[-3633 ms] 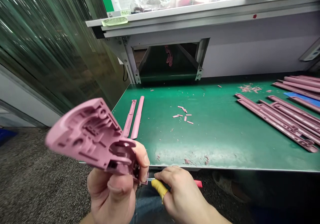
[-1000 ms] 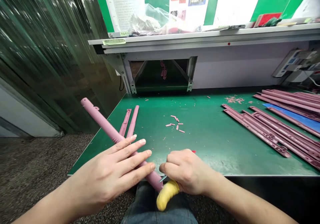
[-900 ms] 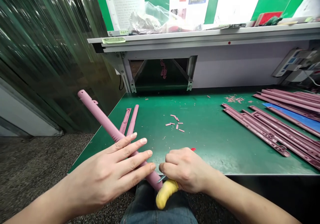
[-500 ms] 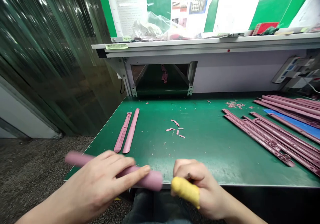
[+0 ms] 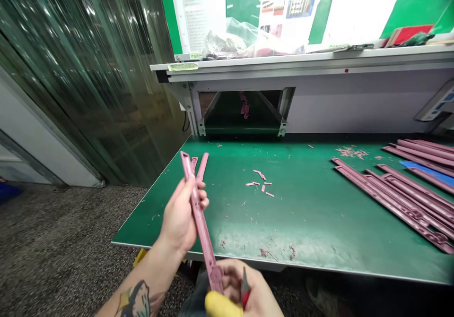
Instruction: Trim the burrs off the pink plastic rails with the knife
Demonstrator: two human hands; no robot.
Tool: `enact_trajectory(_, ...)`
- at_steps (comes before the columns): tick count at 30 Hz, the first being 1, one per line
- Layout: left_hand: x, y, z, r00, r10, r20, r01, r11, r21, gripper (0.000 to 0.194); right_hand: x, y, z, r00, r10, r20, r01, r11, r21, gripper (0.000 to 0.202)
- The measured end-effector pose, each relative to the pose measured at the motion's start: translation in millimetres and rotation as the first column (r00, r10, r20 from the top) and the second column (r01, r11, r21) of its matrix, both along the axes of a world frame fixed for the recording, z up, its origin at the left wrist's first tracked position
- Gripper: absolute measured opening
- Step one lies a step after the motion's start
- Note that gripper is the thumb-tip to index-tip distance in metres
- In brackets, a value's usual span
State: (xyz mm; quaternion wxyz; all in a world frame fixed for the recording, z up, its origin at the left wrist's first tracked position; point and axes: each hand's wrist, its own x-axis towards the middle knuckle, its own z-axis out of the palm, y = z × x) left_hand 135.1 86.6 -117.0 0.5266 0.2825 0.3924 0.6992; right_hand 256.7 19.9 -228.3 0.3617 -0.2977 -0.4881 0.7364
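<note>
Within the left hand (image 5: 180, 213): one long pink strip (image 5: 203, 227), slanted, far end past the fingers and above the worktop (image 5: 301, 222), near end at the right fingers. Left fingers: wrapped around the strip. Right hand (image 5: 248, 286): fingers curled about a red-handled blade (image 5: 246, 298), tip away from the wrist; yellow finger cover (image 5: 222, 305) on the thumb, close by the strip's near end, contact partly hidden. Beyond the left fingers: two pink parts (image 5: 203, 166), side by side. Out to their right: small pink slivers (image 5: 263, 188), loose. Well right of both hands: long pink pieces (image 5: 393, 199), grouped aslant. Handling notes, by judgement: left grip firm but unsqueezed, the strip being slender; near end best steadied against the covered thumb; blade best held clear of the left fingers, any strokes short and shallow.
</note>
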Motion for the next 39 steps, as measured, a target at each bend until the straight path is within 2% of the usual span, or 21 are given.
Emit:
enact_trajectory(1, 6, -4, -6.5, 0.999, -0.035, 0.014, 0.035, 0.999, -0.027, 0.019, 1, 2, 2.4, 0.998, -0.016, -0.057, 0.014, 0.999, -0.038, 0.062)
enact_trajectory(3, 15, -15, -17.7, 0.995, -0.089, 0.04, 0.092, 0.991, -0.101, 0.021, 10, 7, 11.3, 0.997, -0.004, -0.076, 0.006, 1.0, 0.03, 0.063)
enact_trajectory(5, 19, -22, -24.2, 0.993, -0.101, 0.065, 0.111, 0.978, -0.179, 0.027, 25, 10, 21.2, 0.996, -0.05, 0.068, 0.033, 0.971, 0.237, 0.053)
enact_trajectory(6, 18, -23, -25.9, 0.993, -0.094, 0.075, 0.108, 0.972, -0.211, 0.028, 33, 10, 25.1, 0.979, -0.105, 0.173, 0.036, 0.932, 0.361, 0.045)
enact_trajectory(8, 14, -20, -27.6, 0.993, -0.075, 0.093, 0.097, 0.961, -0.258, 0.031, 45, 11, 29.3, 0.922, -0.211, 0.324, -0.03, 0.797, 0.603, 0.037)
enact_trajectory(11, 11, -14, -29.8, 0.992, -0.053, 0.111, 0.082, 0.956, -0.281, 0.033, 48, 11, 29.4, 0.871, -0.31, 0.381, -0.199, 0.487, 0.85, 0.051)
enact_trajectory(12, 12, -13, -30.8, 0.992, -0.047, 0.114, 0.077, 0.958, -0.275, 0.033, 45, 12, 29.3, 0.851, -0.354, 0.389, -0.236, 0.404, 0.884, 0.058)
enact_trajectory(13, 13, -13, -31.9, 0.992, -0.044, 0.115, 0.073, 0.961, -0.265, 0.033, 41, 13, 29.7, 0.82, -0.409, 0.4, -0.264, 0.35, 0.899, 0.064)
enact_trajectory(16, 21, -16, -34.5, 0.994, -0.036, 0.106, 0.058, 0.975, -0.216, 0.032, 31, 18, 33.4, 0.725, -0.549, 0.416, -0.309, 0.28, 0.909, 0.072)
enact_trajectory(18, 25, -18, -35.4, 0.994, -0.038, 0.1, 0.057, 0.98, -0.192, 0.03, 28, 20, 35.9, 0.703, -0.589, 0.398, -0.32, 0.237, 0.917, 0.071)
enact_trajectory(21, 26, -18, -35.9, 0.992, -0.042, 0.116, 0.062, 0.983, -0.174, 0.027, 28, 19, 36.7, 0.729, -0.574, 0.373, -0.336, 0.174, 0.926, 0.065)
enact_trajectory(24, 21, -16, -36.0, 0.984, -0.052, 0.171, 0.081, 0.983, -0.167, 0.023, 31, 15, 34.2, 0.803, -0.487, 0.344, -0.347, 0.089, 0.934, 0.06)
enact_trajectory(25, 18, -15, -35.9, 0.977, -0.072, 0.2, 0.107, 0.979, -0.171, 0.021, 32, 13, 33.2, 0.828, -0.453, 0.331, -0.33, 0.083, 0.94, 0.06)
enact_trajectory(26, 16, -14, -35.6, 0.967, -0.101, 0.235, 0.144, 0.974, -0.173, 0.02, 33, 12, 32.3, 0.845, -0.429, 0.319, -0.303, 0.108, 0.947, 0.061)
enact_trajectory(29, 9, -14, -33.2, 0.91, -0.209, 0.358, 0.277, 0.949, -0.152, 0.026, 32, 13, 31.4, 0.844, -0.428, 0.323, -0.216, 0.28, 0.935, 0.066)
enact_trajectory(30, 8, -14, -32.0, 0.887, -0.237, 0.397, 0.312, 0.94, -0.135, 0.029, 31, 14, 31.9, 0.827, -0.448, 0.34, -0.208, 0.318, 0.925, 0.07)
enact_trajectory(31, 8, -15, -30.8, 0.863, -0.26, 0.433, 0.339, 0.934, -0.116, 0.032, 30, 15, 32.7, 0.81, -0.468, 0.354, -0.211, 0.331, 0.92, 0.072)
enact_trajectory(33, 9, -17, -28.5, 0.818, -0.293, 0.495, 0.379, 0.922, -0.08, 0.037, 26, 17, 34.3, 0.794, -0.49, 0.361, -0.233, 0.305, 0.924, 0.071)
enact_trajectory(37, 12, -20, -25.4, 0.755, -0.324, 0.57, 0.419, 0.907, -0.041, 0.041, 20, 14, 27.6, 0.866, -0.396, 0.305, -0.236, 0.214, 0.948, 0.064)
enact_trajectory(38, 12, -19, -24.9, 0.751, -0.326, 0.574, 0.422, 0.906, -0.038, 0.041, 19, 10, 22.4, 0.901, -0.336, 0.275, -0.207, 0.224, 0.952, 0.065)
enact_trajectory(39, 11, -18, -24.4, 0.753, -0.324, 0.573, 0.42, 0.906, -0.039, 0.041, 19, 5, 16.0, 0.932, -0.266, 0.247, -0.172, 0.275, 0.946, 0.066)
